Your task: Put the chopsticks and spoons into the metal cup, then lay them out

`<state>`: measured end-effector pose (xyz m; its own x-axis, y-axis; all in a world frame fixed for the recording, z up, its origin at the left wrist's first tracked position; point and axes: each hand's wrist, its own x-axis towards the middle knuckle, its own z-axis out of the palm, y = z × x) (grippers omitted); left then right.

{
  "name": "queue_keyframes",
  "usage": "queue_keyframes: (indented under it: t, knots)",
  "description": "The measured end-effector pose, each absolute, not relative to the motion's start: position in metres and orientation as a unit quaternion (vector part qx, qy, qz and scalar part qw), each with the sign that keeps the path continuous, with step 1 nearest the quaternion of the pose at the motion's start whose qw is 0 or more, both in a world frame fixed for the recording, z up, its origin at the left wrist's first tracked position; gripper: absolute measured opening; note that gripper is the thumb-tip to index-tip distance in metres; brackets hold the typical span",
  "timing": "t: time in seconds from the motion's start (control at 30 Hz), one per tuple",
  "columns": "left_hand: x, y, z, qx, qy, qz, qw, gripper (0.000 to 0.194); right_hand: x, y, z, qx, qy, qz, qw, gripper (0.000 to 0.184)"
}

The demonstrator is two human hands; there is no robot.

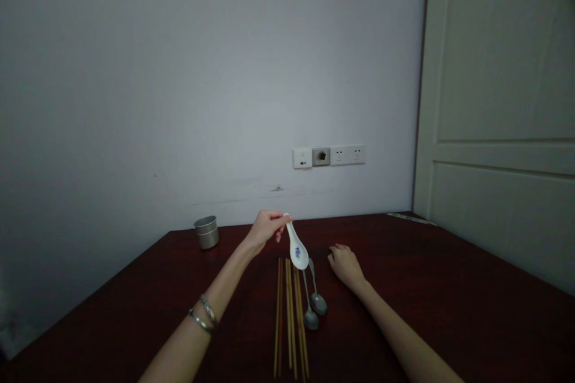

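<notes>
My left hand pinches the handle end of a white ceramic soup spoon with a blue motif in its bowl. The spoon hangs bowl-down, in front of the tops of the cutlery. Several wooden chopsticks lie lengthwise below it, one of them darker and redder. To their right are two metal spoons, bowls toward me. My right hand rests on the tabletop to the right of the spoons, fingers loosely laid down and holding nothing.
On the dark red table, a metal cup stands at the back left. A thin flat strip lies along the back right edge. Behind are a white wall with sockets and, at right, a pale panelled door.
</notes>
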<state>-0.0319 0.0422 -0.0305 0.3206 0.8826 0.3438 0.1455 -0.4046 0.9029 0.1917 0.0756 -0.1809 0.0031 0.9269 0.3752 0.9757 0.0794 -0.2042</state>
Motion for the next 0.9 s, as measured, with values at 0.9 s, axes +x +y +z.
queue_keyframes:
  t: [0.9]
  knots:
    - [-0.023, 0.047, -0.05, 0.707, 0.386, 0.446, 0.389, 0.039, 0.141, 0.034, -0.062, -0.405, -0.734, 0.386, 0.385, 0.037]
